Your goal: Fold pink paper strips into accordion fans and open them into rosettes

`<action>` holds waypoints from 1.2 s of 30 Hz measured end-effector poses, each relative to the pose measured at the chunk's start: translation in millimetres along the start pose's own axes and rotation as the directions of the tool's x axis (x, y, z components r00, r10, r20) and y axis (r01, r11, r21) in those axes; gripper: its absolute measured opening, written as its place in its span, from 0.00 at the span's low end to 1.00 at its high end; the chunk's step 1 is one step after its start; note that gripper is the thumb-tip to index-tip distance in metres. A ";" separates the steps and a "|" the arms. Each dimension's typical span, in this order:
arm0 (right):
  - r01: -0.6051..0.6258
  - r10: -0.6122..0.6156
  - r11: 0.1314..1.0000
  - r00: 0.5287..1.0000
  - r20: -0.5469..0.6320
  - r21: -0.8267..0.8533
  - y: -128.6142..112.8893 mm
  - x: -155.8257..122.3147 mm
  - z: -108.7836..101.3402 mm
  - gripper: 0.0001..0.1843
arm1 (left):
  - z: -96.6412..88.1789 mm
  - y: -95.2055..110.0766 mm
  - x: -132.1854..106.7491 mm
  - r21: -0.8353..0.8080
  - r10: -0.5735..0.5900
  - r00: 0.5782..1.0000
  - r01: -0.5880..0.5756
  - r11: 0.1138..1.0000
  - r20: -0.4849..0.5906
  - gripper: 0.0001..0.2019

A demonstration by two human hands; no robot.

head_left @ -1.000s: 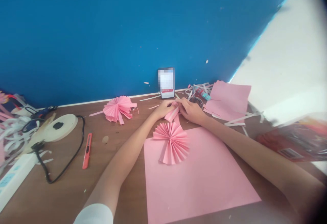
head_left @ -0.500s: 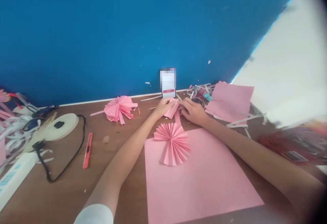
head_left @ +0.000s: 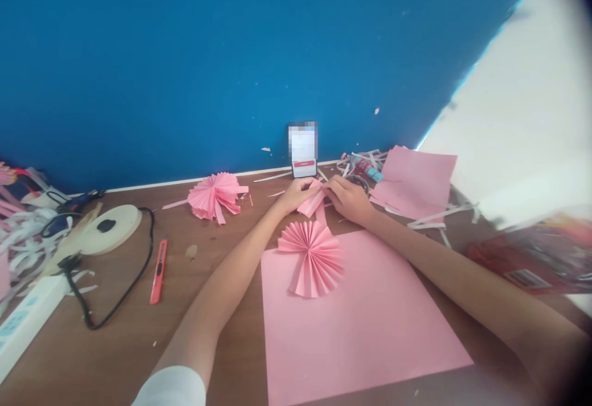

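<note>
Both hands meet over a small folded piece of pink paper (head_left: 309, 207) with a pale strip along it, in front of the phone. My left hand (head_left: 297, 196) pinches its left side. My right hand (head_left: 348, 200) has its fingertips closed at the paper's upper right edge; a pink paper strip (head_left: 320, 215) hangs below. Nearer to me, a pleated pink paper fan (head_left: 317, 258) lies on the far left corner of a large pink sheet (head_left: 361, 326). To the left sits a second pleated pink rosette (head_left: 215, 196) with paper tails.
A phone (head_left: 303, 150) leans against the blue wall. On the left lie a red utility knife (head_left: 158, 272), a tape roll (head_left: 121, 236), a black cable (head_left: 148, 258) and a white power strip (head_left: 32, 307). More pink sheets (head_left: 416, 178) and paper scraps lie at right, beside a glue stick (head_left: 370, 170).
Almost nothing differs. The view has shifted slightly, and my right fingers have moved a little along the paper's edge while both hands stay on it.
</note>
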State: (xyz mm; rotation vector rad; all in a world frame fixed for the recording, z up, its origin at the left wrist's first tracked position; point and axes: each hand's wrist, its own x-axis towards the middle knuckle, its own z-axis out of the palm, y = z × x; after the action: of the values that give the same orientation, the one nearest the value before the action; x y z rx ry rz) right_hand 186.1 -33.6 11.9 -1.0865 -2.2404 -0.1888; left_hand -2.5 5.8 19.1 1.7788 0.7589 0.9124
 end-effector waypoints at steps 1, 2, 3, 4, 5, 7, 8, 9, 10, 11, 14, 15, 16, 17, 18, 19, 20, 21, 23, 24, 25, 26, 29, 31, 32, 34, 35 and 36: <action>-0.001 0.001 1.000 1.000 0.013 0.003 -0.2 0.3 -0.4 0.12 | -0.2 -1.1 0.6 -0.006 -0.018 1.000 0.018 1.000 -0.013 0.16; -0.004 0.003 1.000 1.000 0.030 0.010 -0.5 0.6 -1.2 0.12 | -0.4 -2.6 1.4 -0.022 -0.038 0.999 0.037 0.999 -0.035 0.16; -0.009 0.008 1.000 0.999 0.053 0.022 -0.8 0.8 -2.1 0.12 | -0.6 -4.6 2.2 -0.050 -0.054 0.996 0.051 0.997 -0.066 0.16; -0.018 0.015 0.999 0.997 0.076 0.037 -1.1 0.9 -3.3 0.12 | -0.9 -6.8 3.1 -0.089 -0.066 0.992 0.056 0.994 -0.106 0.15; -0.033 0.027 0.998 0.995 0.100 0.056 -1.3 0.9 -4.5 0.12 | -1.3 -9.1 3.8 -0.133 -0.067 0.985 0.046 0.990 -0.158 0.15; -0.066 0.053 0.993 0.991 0.125 0.099 -1.2 0.1 -6.8 0.12 | -2.7 -13.5 5.1 -0.218 -0.063 0.955 -0.001 0.976 -0.288 0.14; -0.076 0.061 0.990 0.990 0.125 0.119 -1.0 -0.7 -7.7 0.12 | -3.6 -15.2 5.5 -0.266 -0.079 0.930 -0.020 0.964 -0.359 0.13; -0.081 0.064 0.987 0.991 0.118 0.139 -0.6 -1.6 -8.1 0.11 | -4.8 -16.6 5.9 -0.315 -0.101 0.901 -0.042 0.948 -0.423 0.13; -0.081 0.066 0.985 0.993 0.101 0.155 0.0 -2.6 -8.2 0.11 | -6.2 -17.5 6.1 -0.366 -0.127 0.871 -0.064 0.928 -0.475 0.13; -0.081 0.069 0.983 0.995 0.076 0.166 0.6 -3.5 -8.0 0.10 | -7.6 -18.2 6.3 -0.416 -0.154 0.843 -0.089 0.905 -0.515 0.13; -0.123 0.132 0.980 0.990 -0.045 0.158 2.8 -5.3 -5.9 0.07 | -11.8 -19.4 7.0 -0.522 -0.210 0.792 -0.156 0.839 -0.574 0.14; -0.162 0.176 0.976 0.980 -0.090 0.147 3.5 -5.3 -5.2 0.06 | -12.9 -19.9 7.3 -0.538 -0.223 0.777 -0.170 0.826 -0.589 0.14; -0.208 0.226 0.968 0.965 -0.131 0.138 4.3 -5.0 -4.7 0.05 | -13.6 -20.4 7.7 -0.545 -0.238 0.759 -0.178 0.819 -0.605 0.14; -0.260 0.279 0.957 0.945 -0.168 0.130 5.0 -4.3 -4.3 0.05 | -14.1 -20.8 8.0 -0.547 -0.254 0.742 -0.177 0.818 -0.620 0.14; -0.312 0.332 0.942 0.922 -0.201 0.123 5.8 -3.5 -4.2 0.05 | -14.1 -21.2 8.3 -0.544 -0.267 0.729 -0.168 0.822 -0.630 0.14; -0.359 0.377 0.926 0.897 -0.230 0.120 6.8 -2.6 -4.2 0.05 | -13.7 -21.4 8.4 -0.533 -0.273 0.724 -0.152 0.832 -0.633 0.15; -0.400 0.417 0.909 0.872 -0.256 0.118 7.8 -1.6 -4.2 0.06 | -13.0 -21.3 8.4 -0.514 -0.268 0.729 -0.133 0.848 -0.630 0.15; -0.434 0.449 0.893 0.850 -0.275 0.116 9.0 -0.6 -4.2 0.07 | -11.9 -20.9 8.2 -0.486 -0.252 0.742 -0.113 0.867 -0.622 0.16; -0.475 0.490 0.871 0.828 -0.272 0.123 11.2 1.2 -4.2 0.11 | -9.5 -19.4 7.4 -0.411 -0.201 0.781 -0.078 0.908 -0.591 0.16; -0.482 0.499 0.867 0.828 -0.255 0.131 11.9 2.0 -4.1 0.15 | -8.3 -18.5 6.8 -0.369 -0.174 0.800 -0.064 0.927 -0.575 0.17; -0.477 0.496 0.868 0.835 -0.238 0.138 12.2 2.6 -4.1 0.18 | -7.2 -17.4 6.2 -0.328 -0.150 0.816 -0.052 0.943 -0.559 0.16; -0.458 0.479 0.877 0.848 -0.225 0.143 11.9 3.0 -4.1 0.20 | -6.4 -16.4 5.6 -0.293 -0.129 0.829 -0.043 0.955 -0.543 0.16; -0.322 0.342 0.938 0.918 -0.201 0.126 7.3 3.1 -4.6 0.20 | -5.0 -14.6 4.5 -0.241 -0.087 0.865 -0.041 0.970 -0.495 0.15; -0.201 0.214 0.975 0.965 -0.152 0.094 2.4 2.4 -5.1 0.20 | -4.6 -14.6 4.5 -0.243 -0.085 0.887 -0.032 0.969 -0.455 0.13; -0.152 0.161 0.985 0.980 -0.121 0.081 0.1 2.1 -5.4 0.22 | -4.4 -14.9 4.7 -0.246 -0.091 0.896 -0.021 0.969 -0.434 0.13; -0.091 0.096 0.994 0.993 -0.071 0.061 -3.5 1.6 -5.6 0.28 | -4.4 -15.5 5.1 -0.256 -0.117 0.909 0.012 0.967 -0.400 0.12; -0.079 0.082 0.996 0.995 -0.058 0.052 -4.6 1.5 -5.6 0.32 | -4.4 -15.7 5.3 -0.268 -0.133 0.912 0.026 0.963 -0.388 0.12; -0.074 0.076 0.996 0.996 -0.052 0.041 -5.2 1.6 -5.5 0.35 | -4.6 -15.8 5.5 -0.288 -0.147 0.913 0.034 0.957 -0.380 0.12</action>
State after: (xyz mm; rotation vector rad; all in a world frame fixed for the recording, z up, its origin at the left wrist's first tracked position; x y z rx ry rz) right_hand 184.1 -38.0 18.0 -1.1296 -2.1431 -0.1401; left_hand -4.9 17.8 6.9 1.3155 0.9128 1.2725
